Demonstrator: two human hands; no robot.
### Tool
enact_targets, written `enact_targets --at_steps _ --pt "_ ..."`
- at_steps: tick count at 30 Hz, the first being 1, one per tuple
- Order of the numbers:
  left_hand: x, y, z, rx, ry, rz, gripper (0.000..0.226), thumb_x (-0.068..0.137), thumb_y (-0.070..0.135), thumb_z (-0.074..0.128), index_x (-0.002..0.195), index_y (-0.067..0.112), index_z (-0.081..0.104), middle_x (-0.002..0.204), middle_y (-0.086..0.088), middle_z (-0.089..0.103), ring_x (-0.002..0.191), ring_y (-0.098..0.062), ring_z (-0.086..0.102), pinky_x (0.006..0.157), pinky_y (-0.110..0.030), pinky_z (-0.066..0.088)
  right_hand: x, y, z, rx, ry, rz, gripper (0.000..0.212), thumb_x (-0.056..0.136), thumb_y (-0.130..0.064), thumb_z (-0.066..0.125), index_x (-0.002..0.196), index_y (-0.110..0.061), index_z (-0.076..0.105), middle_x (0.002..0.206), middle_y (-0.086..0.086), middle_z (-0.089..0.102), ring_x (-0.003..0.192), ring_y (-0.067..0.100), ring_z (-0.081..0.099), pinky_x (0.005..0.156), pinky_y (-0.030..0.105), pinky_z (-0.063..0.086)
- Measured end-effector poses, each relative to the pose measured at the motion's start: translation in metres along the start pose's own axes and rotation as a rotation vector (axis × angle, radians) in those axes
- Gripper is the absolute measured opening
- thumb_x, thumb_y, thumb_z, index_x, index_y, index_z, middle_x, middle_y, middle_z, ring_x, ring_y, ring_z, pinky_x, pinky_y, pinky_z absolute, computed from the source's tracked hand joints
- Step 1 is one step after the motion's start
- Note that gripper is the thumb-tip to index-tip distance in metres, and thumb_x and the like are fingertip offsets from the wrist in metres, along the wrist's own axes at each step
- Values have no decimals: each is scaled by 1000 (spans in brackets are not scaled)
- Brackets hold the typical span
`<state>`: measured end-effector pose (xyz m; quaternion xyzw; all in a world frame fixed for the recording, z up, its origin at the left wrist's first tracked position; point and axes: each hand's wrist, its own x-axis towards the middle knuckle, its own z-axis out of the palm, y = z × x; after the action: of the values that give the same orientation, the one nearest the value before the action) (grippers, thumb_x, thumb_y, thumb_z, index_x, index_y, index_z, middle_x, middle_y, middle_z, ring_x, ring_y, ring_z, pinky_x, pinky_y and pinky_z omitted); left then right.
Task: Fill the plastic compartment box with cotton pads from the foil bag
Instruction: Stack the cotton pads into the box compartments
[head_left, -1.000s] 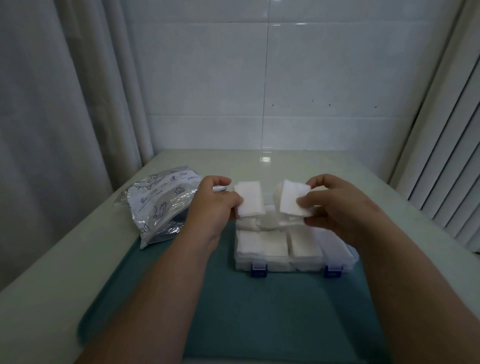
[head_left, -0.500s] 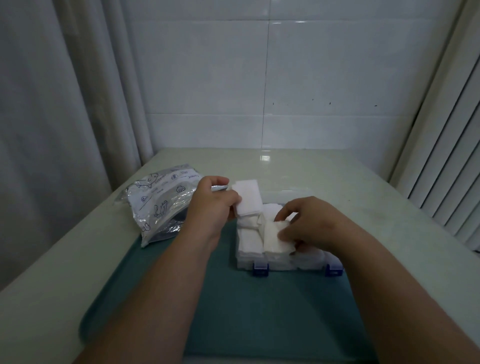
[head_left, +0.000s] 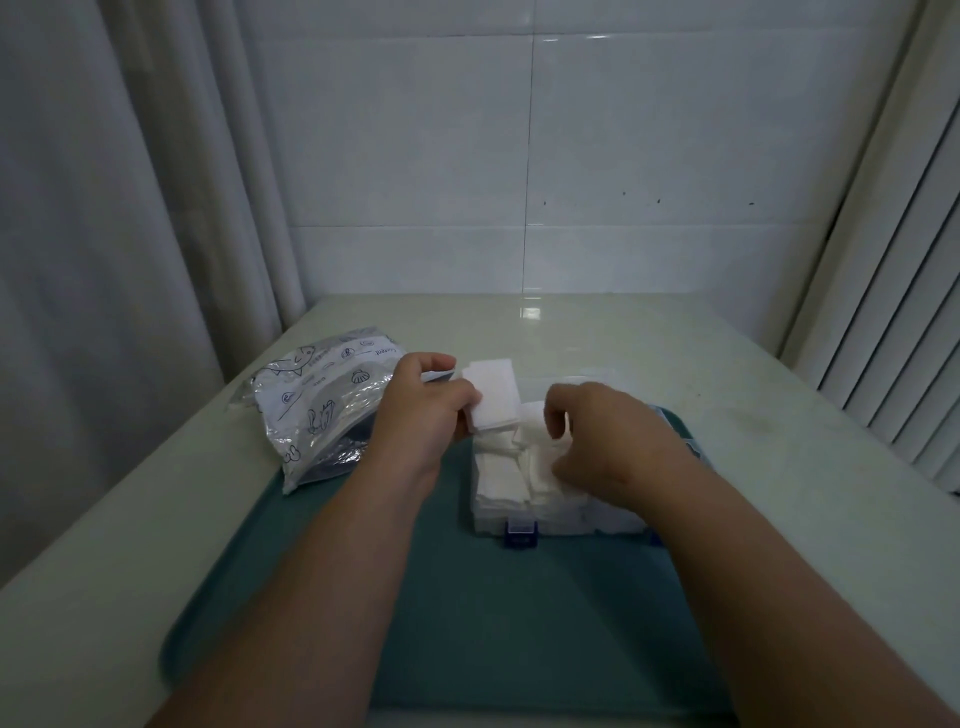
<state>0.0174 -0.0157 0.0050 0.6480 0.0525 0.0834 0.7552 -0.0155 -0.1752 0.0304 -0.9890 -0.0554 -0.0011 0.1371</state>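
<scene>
A clear plastic compartment box (head_left: 558, 521) with blue latches stands on a teal tray (head_left: 519, 623). White cotton pads (head_left: 501, 475) lie in its near-left compartments. My left hand (head_left: 423, 410) pinches a small stack of cotton pads (head_left: 493, 395) just above the box's back-left corner. Over the middle of the box, my right hand (head_left: 615, 441) has loosely curled fingers, their tips close to that stack, and I see nothing held in it. It hides the right compartments. The foil bag (head_left: 322, 400) lies to the left, partly behind my left hand.
The tray sits on a pale table (head_left: 779, 467) pushed against a tiled wall. A curtain (head_left: 130, 260) hangs at the left and vertical blinds (head_left: 909, 312) at the right.
My right hand took a pad from the stack, laid it in a front compartment, and has now drawn back toward the stack without it. My left hand stayed in place.
</scene>
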Motion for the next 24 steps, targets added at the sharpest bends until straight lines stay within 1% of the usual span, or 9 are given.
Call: enact_targets --at_steps 2,4,5,7,10,13,16,20,24 --pt "0 0 0 -5 5 3 31 81 -7 58 100 17 54 110 -17 59 82 -26 59 70 -38 54 0 3 -1 12 -49 -30 26 83 -10 64 96 -32 69 104 -6 64 88 14 59 79 24 50" --pt "1 -1 0 -7 7 4 31 81 -7 58 98 18 54 108 -17 59 81 -26 58 69 -37 53 -2 6 -4 94 -84 -36 22 85 -16 67 99 -32 74 104 -10 67 85 7 59 78 20 46" --pt "1 -1 0 -8 8 2 31 81 -7 58 98 18 54 108 -17 59 81 -26 58 68 -37 53 -4 7 -5 129 -89 -41 20 83 -21 70 101 -31 75 103 -12 67 83 5 58 76 19 44" --pt "1 -1 0 -10 5 -1 31 81 -7 58 99 18 55 109 -17 59 81 -25 59 66 -36 54 -7 9 -6 140 -108 -53 25 79 -27 75 104 -32 74 103 -14 68 83 4 57 76 19 43" --pt "1 0 -1 -12 -6 -8 31 82 -7 58 99 19 54 109 -17 60 78 -23 59 61 -32 54 -8 8 -6 65 -144 -53 33 77 -29 76 109 -35 73 107 -15 67 87 5 58 81 19 45" --pt "0 -1 -1 -4 -6 -16 31 81 -7 58 98 19 54 114 -20 60 78 -24 59 59 -31 52 -6 6 -3 25 -184 -64 31 79 -27 73 109 -33 73 110 -12 68 95 9 60 89 23 49" --pt "-1 -2 0 -3 1 -20 31 81 -7 58 98 19 54 119 -22 59 79 -24 58 63 -33 53 -5 5 0 28 -208 -60 32 81 -27 72 112 -32 72 113 -9 67 99 11 61 93 26 49" --pt "-1 -3 -1 1 9 -17 31 81 -6 59 99 19 55 118 -19 59 84 -26 60 71 -38 54 -7 5 -1 110 -153 -49 33 76 -28 78 109 -30 73 109 -10 67 95 9 61 89 25 51" --pt "0 -2 -1 4 5 -21 31 82 -6 59 102 17 55 116 -14 59 88 -26 61 75 -41 57 -7 5 -2 83 -142 -15 38 73 -33 80 110 -30 72 110 -9 66 95 11 61 90 29 52"
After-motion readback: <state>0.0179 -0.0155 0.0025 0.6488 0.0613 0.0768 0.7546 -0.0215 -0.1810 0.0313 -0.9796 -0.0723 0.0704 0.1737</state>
